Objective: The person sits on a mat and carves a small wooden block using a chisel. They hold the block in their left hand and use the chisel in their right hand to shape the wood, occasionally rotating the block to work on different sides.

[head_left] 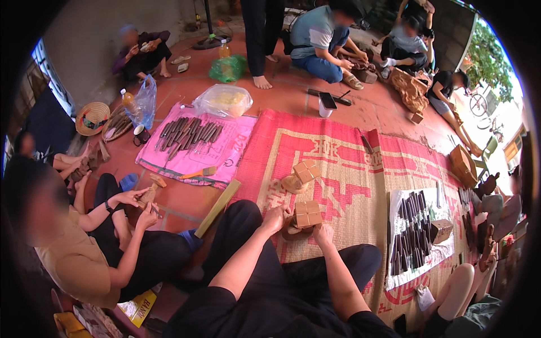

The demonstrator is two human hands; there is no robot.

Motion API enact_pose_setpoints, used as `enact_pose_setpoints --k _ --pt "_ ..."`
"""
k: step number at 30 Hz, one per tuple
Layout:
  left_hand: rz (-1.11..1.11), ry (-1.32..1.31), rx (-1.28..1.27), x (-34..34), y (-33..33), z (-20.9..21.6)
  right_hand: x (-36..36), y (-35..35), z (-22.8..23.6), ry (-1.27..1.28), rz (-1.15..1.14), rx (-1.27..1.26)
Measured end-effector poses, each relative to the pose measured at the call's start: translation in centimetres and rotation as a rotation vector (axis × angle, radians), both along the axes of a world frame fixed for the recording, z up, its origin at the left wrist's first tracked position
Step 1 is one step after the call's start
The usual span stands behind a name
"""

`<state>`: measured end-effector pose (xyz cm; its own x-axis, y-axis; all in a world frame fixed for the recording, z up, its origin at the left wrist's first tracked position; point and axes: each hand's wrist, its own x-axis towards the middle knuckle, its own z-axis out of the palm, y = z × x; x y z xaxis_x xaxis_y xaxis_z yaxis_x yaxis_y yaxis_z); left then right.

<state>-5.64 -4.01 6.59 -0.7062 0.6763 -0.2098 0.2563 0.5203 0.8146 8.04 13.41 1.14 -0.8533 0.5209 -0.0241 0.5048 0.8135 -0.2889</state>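
In front of my lap is a light-brown wooden block [308, 213] with pale lines crossing its top. It rests over a darker rounded wooden piece [292, 233]. My left hand [275, 219] is closed at the block's left side, and my right hand [323, 235] grips near its lower right corner. Just beyond stands a similar lined block [307, 170], above a pale rounded wooden piece [292, 184] on the red and tan mat [344, 208]. Parts of my fingertips are hidden behind the wood.
Chisel-like tools [189, 135] lie on a pink sheet [228, 152] at far left; more tools [411, 231] cover a white sheet [396, 281] at right. A wooden bar [218, 208] lies near my left knee. A person [79, 248] works close on my left; others sit around.
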Motion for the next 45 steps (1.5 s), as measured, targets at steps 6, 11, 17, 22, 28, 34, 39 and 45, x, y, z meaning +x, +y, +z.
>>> enact_pose_setpoints --k 6,11,17,22,28,34,39,45 --pt "0.177 0.331 0.092 -3.3 -2.9 3.6 0.1 0.1 2.5 0.032 -0.014 -0.081" --pt "0.366 -0.013 0.572 -6.2 -6.7 13.0 1.1 -1.4 2.1 -0.056 0.049 -0.1" --pt "-0.62 -0.06 1.234 2.4 -7.7 31.6 2.3 -0.5 -1.6 -0.066 -0.012 -0.089" --pt "-1.093 -0.166 1.332 5.4 -6.3 34.4 2.2 -1.4 1.3 -0.127 -0.036 -0.15" --pt "-1.198 -0.083 1.31 5.5 -6.2 33.9 1.6 -0.3 -0.8 -0.069 -0.006 -0.223" --pt "-1.345 -0.045 0.848 1.5 -4.4 34.2 2.1 0.0 -0.2 -0.112 -0.108 -0.197" --pt "0.013 -0.056 1.001 -14.3 -1.0 36.8 1.5 -1.5 2.0 -0.066 -0.106 -0.252" --pt "0.23 -0.034 1.367 -29.3 4.5 44.6 1.3 -1.3 1.0 -0.127 -0.153 -0.272"
